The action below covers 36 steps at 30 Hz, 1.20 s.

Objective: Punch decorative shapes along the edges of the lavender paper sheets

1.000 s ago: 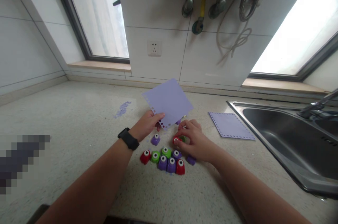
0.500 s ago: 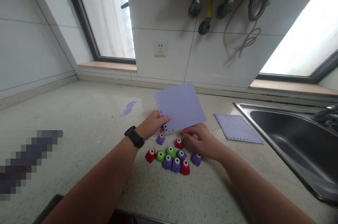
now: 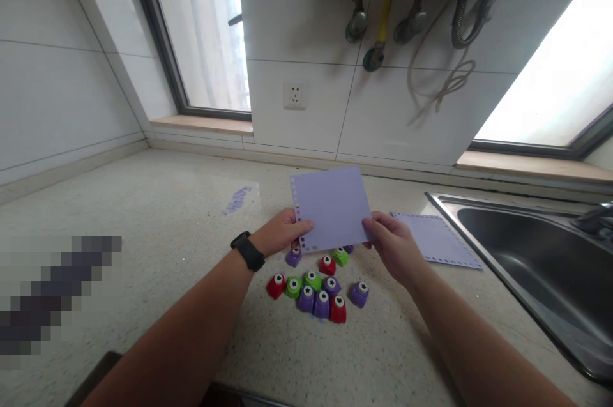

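Note:
A sheet of purple paper is held up over the counter between my two hands. Small punched holes run down its left edge, with a few more at the lower left. My left hand, with a black watch on the wrist, pinches the left edge, thumb on top. On the lower right corner, my right hand has its thumb over the paper. Below the sheet stand several craft punches: a green punch, a red punch, a purple punch and others in a cluster. The paper partly hides the rear ones.
Another purple sheet, punched along its edges, lies on the counter beside the metal sink. Purple paper scraps are heaped at the back left. A wall socket and hoses are on the tiled wall.
My right hand has left the green punch and taken hold of the paper's lower right corner. The sheet has turned slightly and sits more level. The whole view has shifted a little.

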Tool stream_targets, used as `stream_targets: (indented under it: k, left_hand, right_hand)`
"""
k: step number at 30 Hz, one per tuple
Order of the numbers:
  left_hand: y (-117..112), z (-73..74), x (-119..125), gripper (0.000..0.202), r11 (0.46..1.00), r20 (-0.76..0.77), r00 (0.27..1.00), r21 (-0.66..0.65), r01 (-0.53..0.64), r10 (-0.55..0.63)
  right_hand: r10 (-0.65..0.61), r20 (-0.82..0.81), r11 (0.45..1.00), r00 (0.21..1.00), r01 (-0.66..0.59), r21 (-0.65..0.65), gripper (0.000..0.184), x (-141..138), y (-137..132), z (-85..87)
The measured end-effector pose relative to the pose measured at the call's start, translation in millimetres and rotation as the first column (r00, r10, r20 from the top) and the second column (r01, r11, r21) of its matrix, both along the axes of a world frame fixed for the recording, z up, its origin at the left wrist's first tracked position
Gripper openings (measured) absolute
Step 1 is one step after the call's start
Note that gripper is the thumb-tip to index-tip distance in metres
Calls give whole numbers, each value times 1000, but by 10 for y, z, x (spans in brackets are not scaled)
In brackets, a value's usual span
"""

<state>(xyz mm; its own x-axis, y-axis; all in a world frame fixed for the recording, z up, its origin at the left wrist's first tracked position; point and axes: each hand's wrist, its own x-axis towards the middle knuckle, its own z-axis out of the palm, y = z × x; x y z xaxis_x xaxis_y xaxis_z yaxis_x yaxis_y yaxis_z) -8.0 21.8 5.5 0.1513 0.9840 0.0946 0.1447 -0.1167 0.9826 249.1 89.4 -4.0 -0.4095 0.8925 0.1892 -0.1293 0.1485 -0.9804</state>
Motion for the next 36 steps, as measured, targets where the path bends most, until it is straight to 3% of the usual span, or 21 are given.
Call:
stream_targets:
  k: [4, 9, 25, 36]
  left_hand:
    - [12, -13, -12, 28, 1000, -14, 1000, -4, -1, 1]
    - [10, 9, -8, 30, 1000, -22, 1000, -16, -7, 7]
    - [26, -23, 10, 28, 998, -7, 1000, -68, -12, 12]
    - [22, -10, 12, 34, 998, -48, 997, -41, 54, -56]
  right_hand:
    - [-26, 35, 998, 999, 24, 66, 23, 27, 44, -85]
    - [-44, 35, 994, 998, 40, 103, 22, 18, 33, -72]
    - [-150, -31, 980, 988, 153, 129, 18, 43, 79, -96]
    - [-223, -49, 960, 974, 228, 165, 17, 81, 123, -106]
